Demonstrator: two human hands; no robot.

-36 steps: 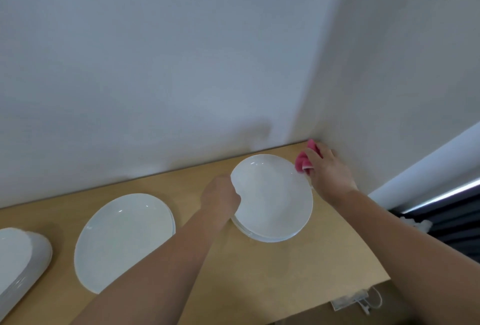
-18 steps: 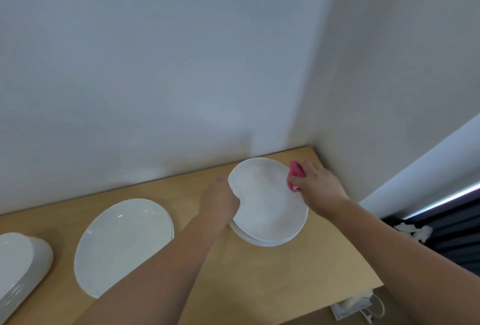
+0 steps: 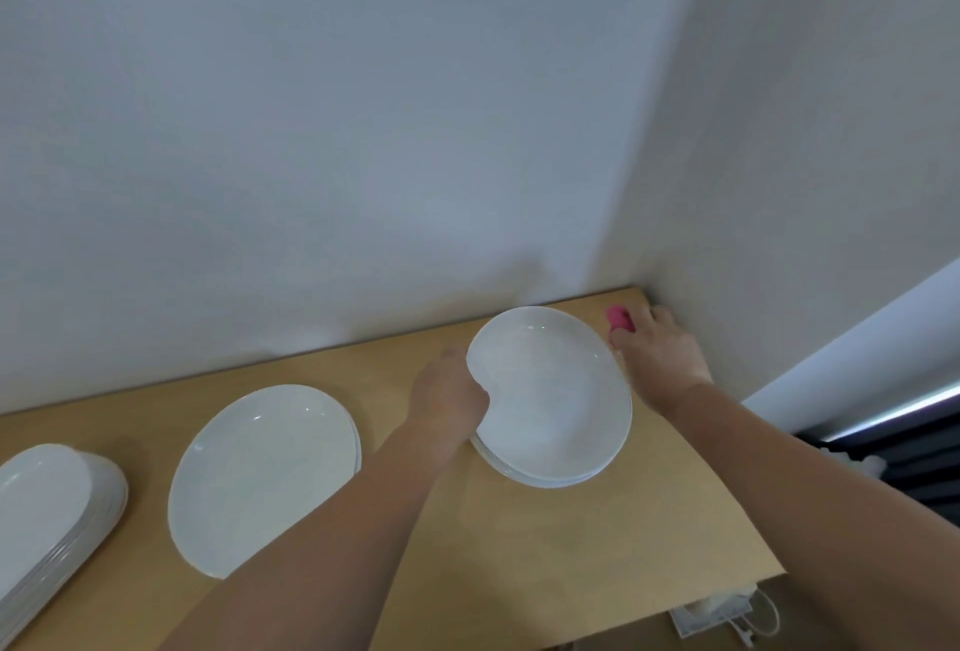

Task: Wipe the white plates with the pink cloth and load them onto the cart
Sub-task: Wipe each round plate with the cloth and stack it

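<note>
table [image 3: 571, 546] corner now has pink cloth [image 3: 621, 320], off plate [image 3: 556, 395].

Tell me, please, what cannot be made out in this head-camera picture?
- Cart: nowhere in the head view.
- Pink cloth: mostly covered by the right hand gripping it.
- Left hand: fingers hidden beneath the rim of the top plate it holds.
- Left stack: cut by the left edge; count unclear.
- Middle plate: lower part hidden by the left forearm.
</note>
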